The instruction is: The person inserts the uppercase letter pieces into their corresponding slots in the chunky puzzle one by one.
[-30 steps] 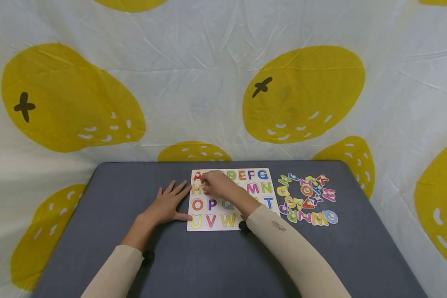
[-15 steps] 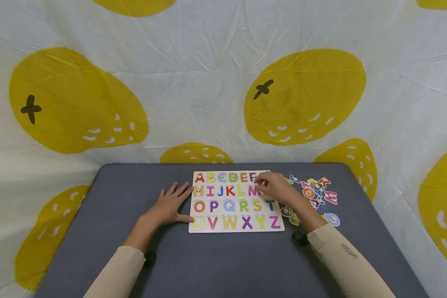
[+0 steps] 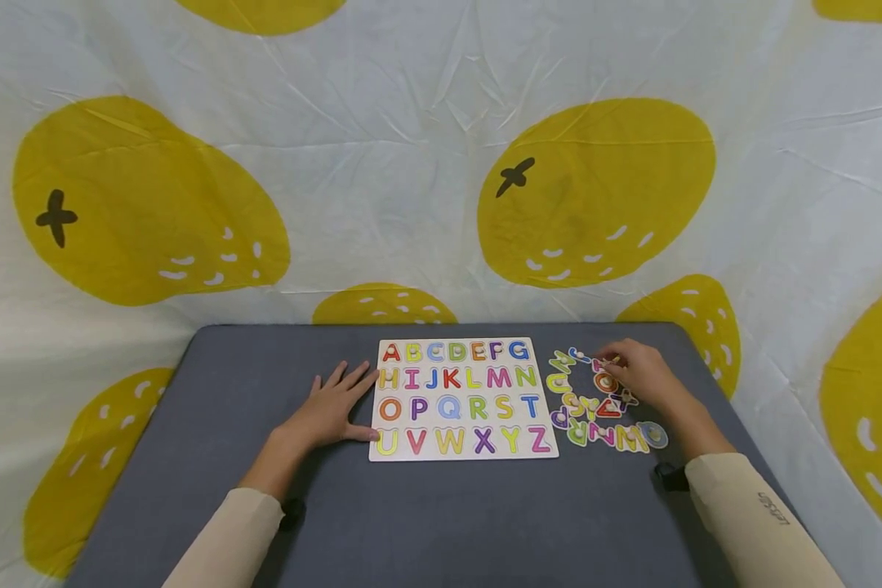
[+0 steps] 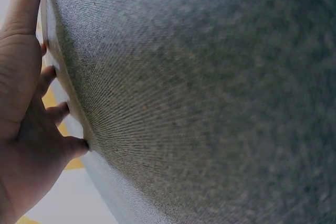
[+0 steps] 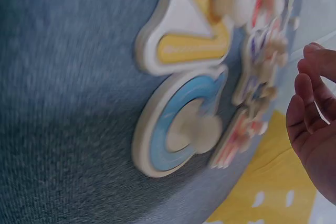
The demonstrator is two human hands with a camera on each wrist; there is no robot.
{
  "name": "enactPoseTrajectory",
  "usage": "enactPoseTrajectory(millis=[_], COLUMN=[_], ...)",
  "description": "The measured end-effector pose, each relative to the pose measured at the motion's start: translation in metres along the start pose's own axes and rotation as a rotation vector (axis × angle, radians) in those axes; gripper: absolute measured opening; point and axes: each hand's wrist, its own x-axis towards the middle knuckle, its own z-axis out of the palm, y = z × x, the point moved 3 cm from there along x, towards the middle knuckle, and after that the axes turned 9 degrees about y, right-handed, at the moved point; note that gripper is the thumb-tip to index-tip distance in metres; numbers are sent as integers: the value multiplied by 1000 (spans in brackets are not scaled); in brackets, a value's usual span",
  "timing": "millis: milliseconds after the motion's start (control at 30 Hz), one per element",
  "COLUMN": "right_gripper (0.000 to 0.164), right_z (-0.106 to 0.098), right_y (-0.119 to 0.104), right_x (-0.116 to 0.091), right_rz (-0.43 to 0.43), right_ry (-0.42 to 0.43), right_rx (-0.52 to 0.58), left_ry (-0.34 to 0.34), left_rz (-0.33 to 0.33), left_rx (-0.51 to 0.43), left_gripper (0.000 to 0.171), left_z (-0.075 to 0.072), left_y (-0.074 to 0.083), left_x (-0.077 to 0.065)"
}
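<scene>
A pale alphabet puzzle board [image 3: 426,449] lies on the table with rows of coloured letters from A to Z. Knobs stand up on the top row and on the yellow H [image 3: 387,378]. My left hand [image 3: 329,415] rests spread at the board's left side, its thumb and fingertips at the edge. Over the back of the loose knobbed letter pieces [image 3: 588,406] hovers my right hand [image 3: 639,374], fingers loosely bent. In the right wrist view nothing shows between its fingers [image 5: 310,114]. A blue letter piece [image 5: 176,124] lies nearest that wrist.
A dark grey cloth covers the table [image 3: 441,523]. Behind it hangs a white curtain [image 3: 382,188] printed with large yellow fruit. The loose pieces lie close together and partly overlap, just right of the board.
My right hand has left the board's upper left, crossed above its top rows and come to the loose pieces on the right. The left hand has stayed at the board's edge.
</scene>
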Motion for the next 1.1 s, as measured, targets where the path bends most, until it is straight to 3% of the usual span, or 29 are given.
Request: enactPoseTrajectory(millis=[267,567,833,1100], right_gripper=[23,18,16,15], right_z=[9,15,6,11], right_y=[21,23,10,-22], right_x=[6,12,13,19], right_rz=[44,46,23,-15], right_ry=[-45,-39,-2,-39], right_rx=[-32,-61,-49,-31], left_ry=[10,8,14,9], left_rz=[4,4,9,12], left_rx=[-7,-2,-6,1], left_gripper=[116,115,115,115], left_z=[-1,-3,-4,-3], left_y=[1,2,1,2], left_x=[-1,-1,-1,-1])
